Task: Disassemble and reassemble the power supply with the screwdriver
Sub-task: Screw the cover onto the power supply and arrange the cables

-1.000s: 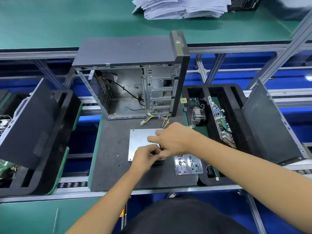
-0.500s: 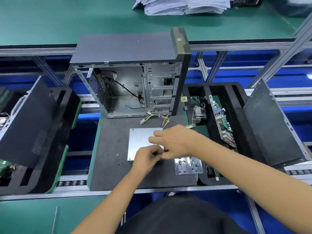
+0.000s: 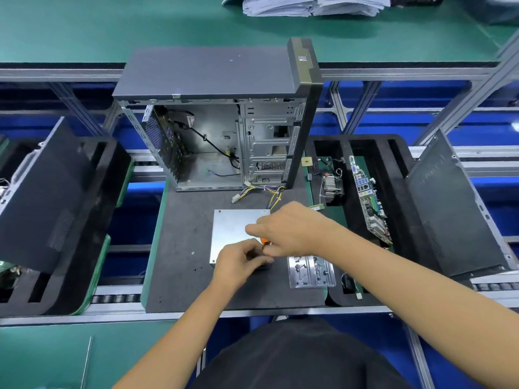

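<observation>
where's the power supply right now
In the head view the power supply lies flat on the dark mat, centre, in front of the open case, its near right corner under both hands.

— What lies beyond the grip?
— A green bench (image 3: pixel 112 26) with stacked papers (image 3: pixel 311 5) at its far edge, aluminium rails (image 3: pixel 393 74) in front of it.
— And beside it?
— Black foam trays (image 3: pixel 92 220) left and right, on a roller conveyor (image 3: pixel 115 299) over blue panels (image 3: pixel 421 91).

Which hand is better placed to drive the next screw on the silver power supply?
Right. The right hand already grips the orange-handled screwdriver over the silver metal power supply box.
</observation>
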A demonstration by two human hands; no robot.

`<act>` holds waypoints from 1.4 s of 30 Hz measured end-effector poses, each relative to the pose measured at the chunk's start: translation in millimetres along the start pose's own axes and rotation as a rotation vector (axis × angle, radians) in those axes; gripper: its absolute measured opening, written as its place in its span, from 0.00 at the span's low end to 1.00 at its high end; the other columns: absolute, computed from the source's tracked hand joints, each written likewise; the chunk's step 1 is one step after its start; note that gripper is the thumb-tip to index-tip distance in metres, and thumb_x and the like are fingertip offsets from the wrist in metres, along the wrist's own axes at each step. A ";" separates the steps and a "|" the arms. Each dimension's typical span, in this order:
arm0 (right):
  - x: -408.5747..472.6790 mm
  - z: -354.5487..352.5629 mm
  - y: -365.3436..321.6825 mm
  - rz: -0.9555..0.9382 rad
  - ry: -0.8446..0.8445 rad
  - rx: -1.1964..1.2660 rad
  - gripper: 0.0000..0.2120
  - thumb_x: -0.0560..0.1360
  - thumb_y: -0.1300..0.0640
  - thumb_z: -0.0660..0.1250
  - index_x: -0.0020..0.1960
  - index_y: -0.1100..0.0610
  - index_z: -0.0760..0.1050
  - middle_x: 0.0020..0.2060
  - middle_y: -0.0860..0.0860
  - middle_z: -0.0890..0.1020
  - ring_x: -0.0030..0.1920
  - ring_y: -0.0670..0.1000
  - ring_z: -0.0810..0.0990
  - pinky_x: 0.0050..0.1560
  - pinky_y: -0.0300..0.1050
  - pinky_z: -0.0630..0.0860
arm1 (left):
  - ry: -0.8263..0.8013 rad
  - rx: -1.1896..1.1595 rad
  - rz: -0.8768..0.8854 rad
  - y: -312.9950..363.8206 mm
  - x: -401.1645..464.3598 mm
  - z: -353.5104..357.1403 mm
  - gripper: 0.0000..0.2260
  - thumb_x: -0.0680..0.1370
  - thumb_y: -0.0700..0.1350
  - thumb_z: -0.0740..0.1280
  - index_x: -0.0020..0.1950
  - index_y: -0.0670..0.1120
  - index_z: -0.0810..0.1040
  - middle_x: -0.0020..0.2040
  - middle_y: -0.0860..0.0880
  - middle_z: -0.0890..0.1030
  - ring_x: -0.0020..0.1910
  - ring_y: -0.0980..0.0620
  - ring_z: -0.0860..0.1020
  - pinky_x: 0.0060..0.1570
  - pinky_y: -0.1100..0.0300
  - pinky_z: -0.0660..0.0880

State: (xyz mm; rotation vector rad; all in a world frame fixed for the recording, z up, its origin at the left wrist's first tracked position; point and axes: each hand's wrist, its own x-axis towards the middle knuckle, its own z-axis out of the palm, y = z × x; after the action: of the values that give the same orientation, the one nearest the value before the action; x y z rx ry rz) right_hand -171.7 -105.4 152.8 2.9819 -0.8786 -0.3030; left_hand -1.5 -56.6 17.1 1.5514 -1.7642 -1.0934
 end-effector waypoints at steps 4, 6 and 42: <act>-5.4 -2.1 -2.4 -0.061 0.074 0.110 0.11 0.73 0.54 0.62 0.55 0.52 0.69 0.49 0.51 0.69 0.34 0.53 0.64 0.24 0.41 0.54 | -0.010 0.136 0.135 -0.7 -0.4 0.6 0.04 0.72 0.49 0.70 0.42 0.58 0.78 0.37 0.68 0.81 0.36 0.65 0.77 0.36 0.77 0.66; -5.2 -2.8 -4.1 -0.120 0.026 0.084 0.10 0.74 0.56 0.64 0.54 0.51 0.69 0.46 0.51 0.67 0.33 0.55 0.68 0.24 0.43 0.57 | 0.031 0.199 0.199 -9.0 -2.3 3.1 0.10 0.72 0.36 0.73 0.40 0.53 0.84 0.41 0.58 0.84 0.41 0.66 0.76 0.40 0.84 0.64; 52.2 12.2 -26.7 0.431 0.090 0.390 0.10 0.73 0.45 0.62 0.43 0.45 0.61 0.27 0.44 0.73 0.29 0.46 0.71 0.29 0.42 0.59 | -0.128 0.429 -0.086 -146.2 -27.4 -99.3 0.00 0.81 0.47 0.68 0.51 0.52 0.78 0.50 0.56 0.75 0.53 0.58 0.72 0.51 0.56 0.73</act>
State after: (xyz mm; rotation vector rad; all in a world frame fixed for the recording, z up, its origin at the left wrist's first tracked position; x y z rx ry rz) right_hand -116.8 -110.6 129.5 2.9762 -1.6973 0.0198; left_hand 163.6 -52.5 -51.4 1.8549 -2.1408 -0.9089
